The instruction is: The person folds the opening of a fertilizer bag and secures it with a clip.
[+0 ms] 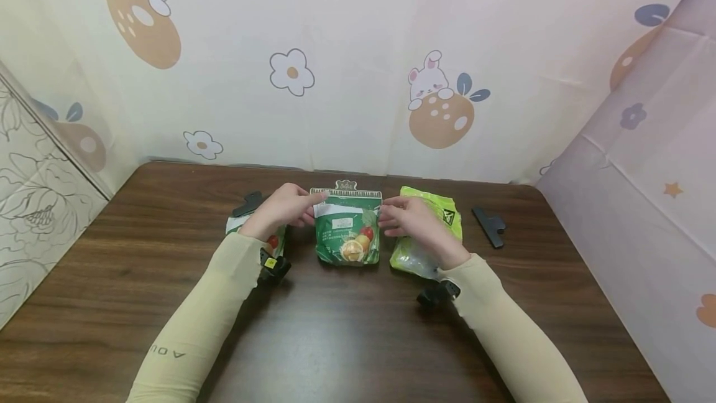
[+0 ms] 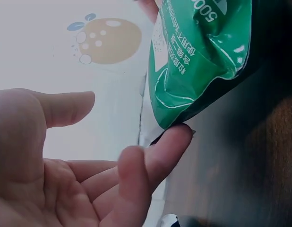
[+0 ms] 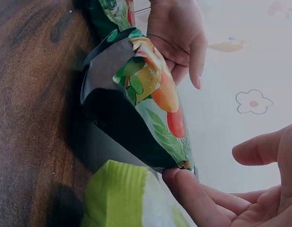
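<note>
A green bag [image 1: 347, 238] with fruit printed on it stands mid-table, a pale ruled strip with an ornate tab along its top. At its left side is my left hand [image 1: 282, 209]; in the left wrist view a fingertip [image 2: 176, 142] touches the bag's lower corner, the thumb held apart. On the other side, my right hand [image 1: 416, 224] has a fingertip [image 3: 172, 177] against the bag's edge, its thumb also away from the bag. Neither hand grips it. The right hand and wrist partly cover a yellow-green bag [image 1: 414, 257].
Behind my left hand sits another green-and-white bag [image 1: 237, 224], partly hidden, with a black clip [image 1: 248, 203] at its top. A second black clip [image 1: 490, 227] lies on the wooden table [image 1: 335, 341] at right. A patterned curtain [image 1: 352, 123] hangs behind.
</note>
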A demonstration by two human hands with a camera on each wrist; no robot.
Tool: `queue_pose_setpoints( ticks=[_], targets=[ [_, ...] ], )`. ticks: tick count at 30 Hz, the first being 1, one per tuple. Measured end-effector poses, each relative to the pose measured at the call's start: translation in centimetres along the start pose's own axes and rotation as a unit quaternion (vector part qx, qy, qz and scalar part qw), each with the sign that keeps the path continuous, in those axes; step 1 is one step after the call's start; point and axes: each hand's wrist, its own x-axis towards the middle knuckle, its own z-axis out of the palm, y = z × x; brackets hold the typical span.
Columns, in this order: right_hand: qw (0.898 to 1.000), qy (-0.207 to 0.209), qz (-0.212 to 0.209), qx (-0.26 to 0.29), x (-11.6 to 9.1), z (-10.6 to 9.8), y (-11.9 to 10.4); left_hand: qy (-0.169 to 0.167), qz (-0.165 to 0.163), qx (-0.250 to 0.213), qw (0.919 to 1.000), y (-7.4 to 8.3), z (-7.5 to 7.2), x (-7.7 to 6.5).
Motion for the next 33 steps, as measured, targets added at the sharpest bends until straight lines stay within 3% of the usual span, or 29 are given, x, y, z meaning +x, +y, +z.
queue_pose_setpoints(
  ticks=[8,15,33],
  targets=[
    [1.000,-0.024,-0.001,0.001,0.15,0.23,0.28,-0.022,-0.001,0.004,0.9998,-0.32,0.07,0.17],
    [0.998,-0.035,-0.014,-0.043,0.04,0.49,0.75,-0.041,0.002,0.015,0.9990,-0.69,0.18,0.17],
    [0.993,-0.037,-0.037,-0.109,-0.09,0.83,1.00,-0.041,0.002,0.062,0.9972,-0.71,0.01,0.11]
  ],
)
